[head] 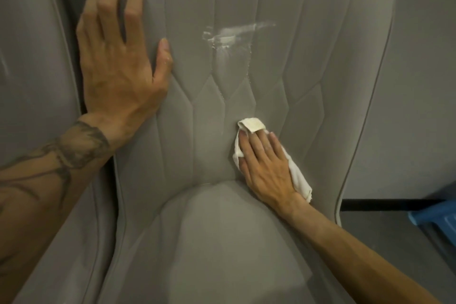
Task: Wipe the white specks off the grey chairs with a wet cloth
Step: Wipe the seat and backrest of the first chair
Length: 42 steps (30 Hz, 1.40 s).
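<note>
A grey quilted chair (308, 39) fills the view, backrest above and seat below. A white smear with wet streaks (234, 33) runs across the middle of the backrest, and small drops trail down from it. My right hand (265, 168) presses a white cloth (251, 124) flat against the lower backrest, just above the seat; straight fingers lie over the cloth, whose ends stick out above the fingertips and beside the wrist. My left hand (118, 57) lies flat with spread fingers on the backrest's left edge.
A second grey chair (29, 69) stands close on the left, touching this one. At the right are a grey wall (424, 81), a black skirting strip and a blue object (436, 215) on the dark floor.
</note>
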Available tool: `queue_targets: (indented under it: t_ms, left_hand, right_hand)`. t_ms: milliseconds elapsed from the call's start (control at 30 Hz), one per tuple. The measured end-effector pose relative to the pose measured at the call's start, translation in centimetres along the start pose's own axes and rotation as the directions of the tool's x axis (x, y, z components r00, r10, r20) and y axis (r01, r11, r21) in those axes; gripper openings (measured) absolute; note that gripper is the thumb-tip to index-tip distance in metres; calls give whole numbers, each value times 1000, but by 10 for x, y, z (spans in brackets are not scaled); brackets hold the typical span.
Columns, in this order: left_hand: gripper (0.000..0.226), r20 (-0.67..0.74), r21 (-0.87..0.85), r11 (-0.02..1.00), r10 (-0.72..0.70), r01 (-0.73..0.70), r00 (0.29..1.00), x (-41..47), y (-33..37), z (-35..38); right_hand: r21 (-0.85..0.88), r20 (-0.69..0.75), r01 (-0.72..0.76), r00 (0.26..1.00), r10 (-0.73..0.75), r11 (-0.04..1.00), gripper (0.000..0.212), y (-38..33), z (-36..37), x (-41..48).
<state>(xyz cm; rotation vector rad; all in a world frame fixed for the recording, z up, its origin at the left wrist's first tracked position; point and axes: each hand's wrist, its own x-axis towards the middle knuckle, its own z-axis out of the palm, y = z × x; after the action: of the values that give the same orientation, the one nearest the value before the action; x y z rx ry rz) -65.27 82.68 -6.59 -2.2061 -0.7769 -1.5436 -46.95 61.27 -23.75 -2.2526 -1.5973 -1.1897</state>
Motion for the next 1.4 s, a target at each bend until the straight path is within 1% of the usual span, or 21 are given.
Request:
queue_targets:
  t_ms: [100, 167, 267, 333, 367, 400, 467, 533, 567, 633, 733, 800, 867, 933, 1000, 1067, 1100, 1200, 1267, 1333, 1400]
  left_hand:
    - [69, 16, -8, 1000, 2, -2, 1000, 1, 0, 0]
    - [69, 34, -14, 1000, 2, -1, 999, 2, 0, -1]
    - [69, 36, -8, 1000, 0, 0, 999, 1, 0, 0]
    - [68, 32, -16, 1000, 4, -3, 999, 2, -1, 2]
    - [68, 29, -26, 1000, 6, -5, 1000, 3, -1, 2]
    - [67, 25, -41, 999, 7, -6, 1000, 3, -1, 2]
    - [66, 20, -75, 997, 7, -6, 1000, 3, -3, 1]
    - [65, 22, -111, 994, 8, -6, 1000, 3, -3, 1]
    - [65, 27, -119, 993, 7, -4, 1000, 3, -3, 1]
    - [66, 34, -121, 993, -4, 8, 999, 3, -3, 0]
    - [66, 34, -110, 994, -5, 9, 999, 3, -2, 0]
    - [66, 31, -112, 994, -5, 8, 999, 3, -2, 1]
    - [66, 28, -110, 994, -5, 8, 1000, 3, -2, 1]
    - [66, 30, -110, 994, -3, 7, 1000, 3, -1, 0]
    - [67, 44, -109, 994, -5, 10, 999, 4, 0, -2]
    - [67, 59, -113, 993, -13, 19, 998, 4, 1, -4]
    - [67, 62, -115, 993, -12, 19, 998, 5, 1, -4]
    - [67, 56, -108, 994, -9, 15, 998, 5, 0, -3]
    - [67, 44, -106, 994, -5, 10, 999, 5, -1, -2]
    - [67, 37, -101, 995, -9, 13, 999, 4, -1, -2]
    - [67, 41, -96, 995, -6, 10, 999, 4, -1, -1]
  right_hand:
    - [-74, -55, -148, 988, 144, 986, 60, 20, -27, 42]
    - [-98, -148, -274, 955, 258, 957, 62, 40, -49, 85]
    - [-23, -360, -426, 847, 390, 904, 60, 69, -74, 159]
    - [25, -426, -469, 794, 434, 883, 60, 70, -79, 182]
    - [32, -415, -447, 808, 418, 894, 61, 63, -77, 178]
    - [29, -365, -394, 851, 377, 918, 63, 55, -72, 164]
    - [1, -198, -247, 950, 242, 969, 65, 36, -63, 123]
    - [-38, -91, -151, 985, 147, 988, 64, 38, -64, 101]
    - [-54, -88, -138, 987, 133, 989, 64, 47, -69, 107]
    - [-79, -199, -179, 967, 160, 981, 62, 66, -83, 143]
    - [18, -414, -323, 859, 302, 946, 59, 84, -106, 212]
    - [89, -461, -359, 812, 358, 929, 58, 76, -109, 227]
    - [104, -429, -289, 850, 305, 952, 59, 55, -100, 210]
    - [35, -307, -181, 934, 183, 983, 61, 37, -90, 175]
    - [-40, -191, -70, 980, 62, 997, 62, 39, -88, 152]
    - [-59, -178, -3, 984, -7, 998, 62, 58, -97, 162]
    - [-49, -203, -10, 979, 0, 999, 61, 68, -103, 175]
    - [47, -364, -154, 918, 160, 987, 59, 82, -118, 226]
    - [75, -418, -226, 877, 237, 971, 59, 70, -117, 237]
    - [58, -381, -181, 905, 189, 982, 60, 51, -107, 218]
    - [34, -267, -62, 961, 69, 998, 61, 35, -94, 182]
